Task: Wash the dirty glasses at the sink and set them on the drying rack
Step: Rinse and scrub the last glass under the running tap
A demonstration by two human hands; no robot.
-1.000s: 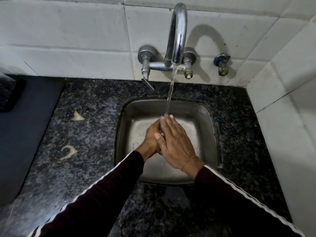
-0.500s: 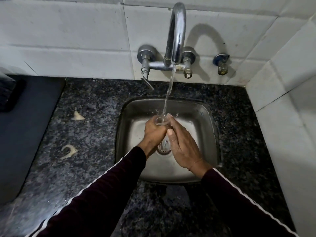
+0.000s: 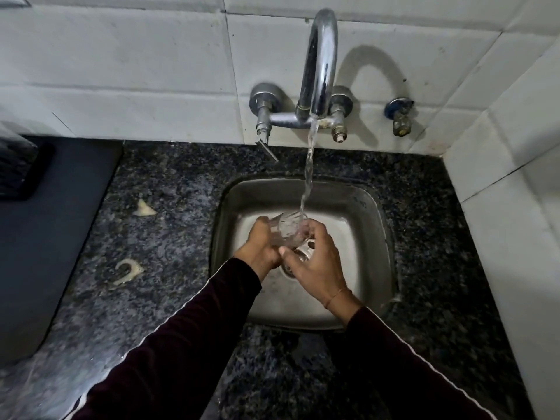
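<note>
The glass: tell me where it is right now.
In the head view the glass is over the middle of the steel sink, gripped between the left hand and right hand, under the tap's water stream.

Faucet (image 3: 321, 65) overhangs sink (image 3: 372, 213) rear; counter (image 3: 169, 237) left open.
</note>
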